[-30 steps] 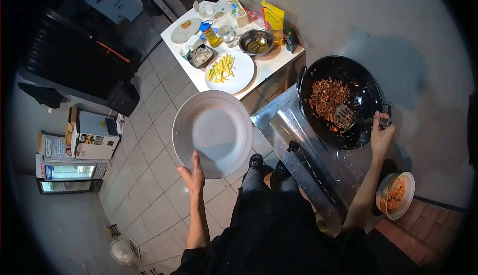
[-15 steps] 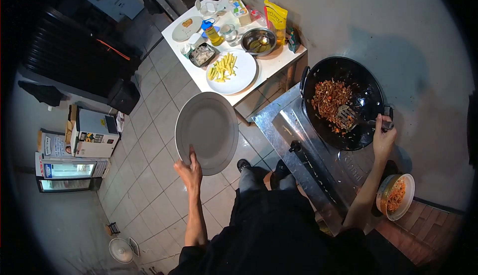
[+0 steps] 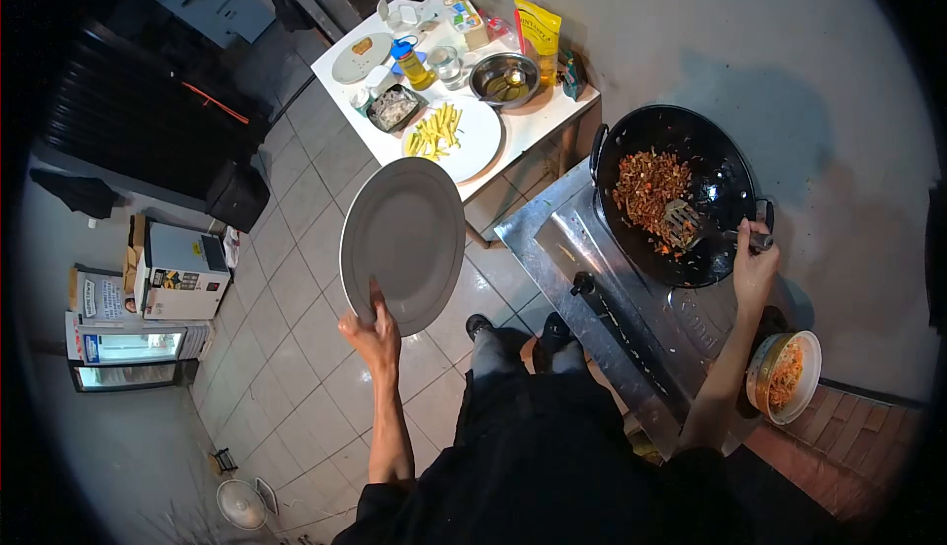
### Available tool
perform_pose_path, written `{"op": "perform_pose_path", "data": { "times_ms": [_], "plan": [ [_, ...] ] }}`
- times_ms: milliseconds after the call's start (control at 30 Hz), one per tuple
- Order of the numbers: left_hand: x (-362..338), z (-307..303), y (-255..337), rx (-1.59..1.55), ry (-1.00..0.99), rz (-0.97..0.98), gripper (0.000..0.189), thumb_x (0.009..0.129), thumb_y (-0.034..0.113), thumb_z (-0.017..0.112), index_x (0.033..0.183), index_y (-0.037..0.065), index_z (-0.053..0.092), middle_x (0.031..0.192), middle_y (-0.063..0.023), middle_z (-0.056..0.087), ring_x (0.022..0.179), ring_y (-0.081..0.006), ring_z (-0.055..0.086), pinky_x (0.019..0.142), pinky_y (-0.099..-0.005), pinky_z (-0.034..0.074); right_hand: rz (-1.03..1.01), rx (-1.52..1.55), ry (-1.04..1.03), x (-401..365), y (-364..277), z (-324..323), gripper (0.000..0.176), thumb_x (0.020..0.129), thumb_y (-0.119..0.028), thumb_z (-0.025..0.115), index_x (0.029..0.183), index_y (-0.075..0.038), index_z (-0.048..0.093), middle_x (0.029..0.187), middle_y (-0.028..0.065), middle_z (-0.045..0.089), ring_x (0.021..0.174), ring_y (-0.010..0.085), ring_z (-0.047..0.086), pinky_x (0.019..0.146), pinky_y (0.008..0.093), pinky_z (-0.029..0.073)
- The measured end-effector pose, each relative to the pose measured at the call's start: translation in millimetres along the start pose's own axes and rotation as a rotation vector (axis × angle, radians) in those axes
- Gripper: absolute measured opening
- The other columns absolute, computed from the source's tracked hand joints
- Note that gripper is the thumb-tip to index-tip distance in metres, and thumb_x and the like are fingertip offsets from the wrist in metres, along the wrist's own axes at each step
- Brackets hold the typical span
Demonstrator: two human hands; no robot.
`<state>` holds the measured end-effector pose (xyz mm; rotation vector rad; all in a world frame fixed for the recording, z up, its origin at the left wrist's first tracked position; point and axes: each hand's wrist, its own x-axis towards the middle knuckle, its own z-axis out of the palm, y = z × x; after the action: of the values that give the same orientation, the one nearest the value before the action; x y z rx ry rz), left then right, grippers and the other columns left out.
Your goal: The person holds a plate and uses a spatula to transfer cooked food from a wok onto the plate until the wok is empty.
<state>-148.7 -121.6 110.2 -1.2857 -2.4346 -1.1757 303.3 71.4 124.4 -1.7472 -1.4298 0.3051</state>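
My left hand grips the near rim of a large grey plate, thumb on its upper face, holding it over the tiled floor with nothing on it. In my right hand is the dark handle of a slotted spatula. Its metal head rests against chopped, browned food with orange bits, inside a black two-handled wok. The wok sits on a metal gas stove.
A white table ahead carries a plate of yellow strips, a metal bowl, an oil bottle and a yellow pouch. Right of the stove stands a tub of orange shreds. A chest freezer is far left.
The grey plate has risen slightly in view and tilted a little more, still in my left hand. My right hand keeps the spatula in the wok, with barely any shift.
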Motion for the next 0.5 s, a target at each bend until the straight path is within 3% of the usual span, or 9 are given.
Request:
{"op": "perform_pose_path", "data": {
  "times_ms": [33, 67, 200, 267, 300, 367, 400, 433, 500],
  "plan": [
    [4, 1, 13, -0.081, 0.065, 0.009, 0.012, 0.085, 0.006, 0.06, 0.081, -0.005, 0.064, 0.05, -0.006, 0.047, 0.048, -0.0084, 0.037, 0.045, -0.0295, 0.031, -0.001, 0.0, 0.001, 0, 0, 0, 0.028, 0.09, -0.025, 0.059, 0.084, 0.002, 0.06, 0.064, 0.0058, 0.057, 0.061, 0.0107, 0.051, 0.061, 0.0305, 0.043],
    [7, 1, 19, -0.162, 0.131, 0.019, 0.02, 0.084, 0.005, 0.061, 0.068, -0.005, 0.06, 0.045, -0.0078, 0.039, 0.044, -0.0105, 0.032, 0.042, -0.0323, 0.027, -0.013, 0.02, -0.008, 0, 0, 0, 0.027, 0.091, -0.025, 0.059, 0.084, 0.002, 0.06, 0.064, 0.0058, 0.057, 0.062, 0.0103, 0.051, 0.061, 0.0303, 0.043],
    [3, 12, 8, -0.128, 0.118, 0.015, 0.019, 0.085, 0.007, 0.062, 0.07, -0.005, 0.061, 0.047, -0.0067, 0.045, 0.046, -0.0078, 0.036, 0.042, -0.0311, 0.029, 0.004, 0.033, -0.009, -5, -5, -1, 0.026, 0.091, -0.022, 0.058, 0.084, 0.002, 0.06, 0.064, 0.0044, 0.057, 0.063, 0.0085, 0.051, 0.061, 0.0285, 0.043],
    [-4, 19, 4, -0.104, -0.034, -0.179, 0.02, 0.086, 0.01, 0.062, 0.074, -0.006, 0.063, 0.053, -0.0049, 0.054, 0.05, -0.0073, 0.043, 0.045, -0.0293, 0.035, -0.018, 0.055, 0.006, -6, -2, 0, 0.025, 0.092, -0.021, 0.058, 0.084, 0.003, 0.06, 0.065, 0.0035, 0.057, 0.063, 0.0082, 0.05, 0.061, 0.0278, 0.042],
    [-6, 22, 4, -0.102, -0.034, -0.179, 0.02, 0.086, 0.01, 0.062, 0.074, -0.006, 0.063, 0.053, -0.0049, 0.054, 0.05, -0.0073, 0.043, 0.045, -0.0293, 0.035, -0.044, 0.075, 0.015, -7, -2, 0, 0.025, 0.092, -0.02, 0.058, 0.084, 0.003, 0.06, 0.065, 0.0025, 0.057, 0.063, 0.0078, 0.05, 0.061, 0.0271, 0.042],
    [-5, 31, 5, -0.317, -0.016, -0.311, 0.023, 0.089, 0.014, 0.058, 0.088, -0.008, 0.066, 0.069, -0.0035, 0.062, 0.061, -0.0094, 0.052, 0.056, -0.0286, 0.043, -0.033, 0.079, -0.002, -6, -3, 0, 0.024, 0.092, -0.02, 0.058, 0.084, 0.004, 0.059, 0.065, 0.0018, 0.056, 0.063, 0.0076, 0.05, 0.06, 0.0266, 0.042],
    [-4, 29, 8, -0.349, -0.072, -0.394, 0.024, 0.089, 0.014, 0.059, 0.091, -0.009, 0.066, 0.076, -0.0069, 0.066, 0.068, -0.0121, 0.057, 0.062, -0.0304, 0.047, -0.019, 0.081, -0.019, -6, -3, 0, 0.024, 0.092, -0.019, 0.058, 0.084, 0.004, 0.059, 0.065, 0.0011, 0.055, 0.063, 0.0075, 0.049, 0.06, 0.0261, 0.042],
    [-2, 31, 12, -0.35, -0.078, -0.39, 0.024, 0.089, 0.014, 0.059, 0.091, -0.009, 0.066, 0.076, -0.0069, 0.066, 0.068, -0.0121, 0.057, 0.062, -0.0304, 0.047, -0.014, 0.079, -0.014, -6, -2, 0, 0.024, 0.092, -0.019, 0.058, 0.084, 0.004, 0.059, 0.065, 0.0011, 0.055, 0.063, 0.0075, 0.049, 0.06, 0.0261, 0.042],
    [0, 31, 28, -0.361, 0.084, -0.129, 0.024, 0.089, 0.013, 0.059, 0.086, -0.01, 0.066, 0.064, -0.0037, 0.061, 0.058, -0.0083, 0.051, 0.053, -0.0278, 0.043, -0.06, 0.125, -0.003, -6, -1, 2, 0.024, 0.092, -0.019, 0.058, 0.083, 0.003, 0.059, 0.064, 0.0017, 0.054, 0.062, 0.0077, 0.049, 0.06, 0.0268, 0.041]
  ]
}}
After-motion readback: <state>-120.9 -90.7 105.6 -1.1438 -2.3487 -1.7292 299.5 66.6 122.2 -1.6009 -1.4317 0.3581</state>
